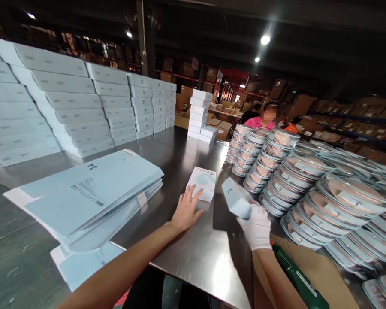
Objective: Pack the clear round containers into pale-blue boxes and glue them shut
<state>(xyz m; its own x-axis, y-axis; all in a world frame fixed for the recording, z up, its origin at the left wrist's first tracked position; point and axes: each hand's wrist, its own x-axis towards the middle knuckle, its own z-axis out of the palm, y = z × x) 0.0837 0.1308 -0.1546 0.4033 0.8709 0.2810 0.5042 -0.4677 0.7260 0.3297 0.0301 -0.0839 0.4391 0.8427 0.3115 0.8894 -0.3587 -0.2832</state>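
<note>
the left hand (pixel 185 211) is bare and lies flat on the steel surface (pixel 193 253), fingers spread, holding nothing. its fingertips touch the near edge of a white leaflet (pixel 202 183) that lies flat just ahead of it. the leaflet's long axis runs away from the person, tilted a little to the right. the left hand is plainly the nearer one to it.

the right hand (pixel 256 226) wears a white glove and its grip is clamped on the lower end of a pale blue box (pixel 235 200). the box is held off the surface, tilted, its long axis running up and to the left toward the leaflet. the box's far end hangs just right of the leaflet, near but not touching.

left of the hands lies a pile of flat blue cartons (pixel 86 195), and behind it a wall of stacked boxes (pixel 67 111). to the right stand leaning rows of round clear-lidded trays (pixel 312 189). another person in a pink top (pixel 262 123) is at the far end.
</note>
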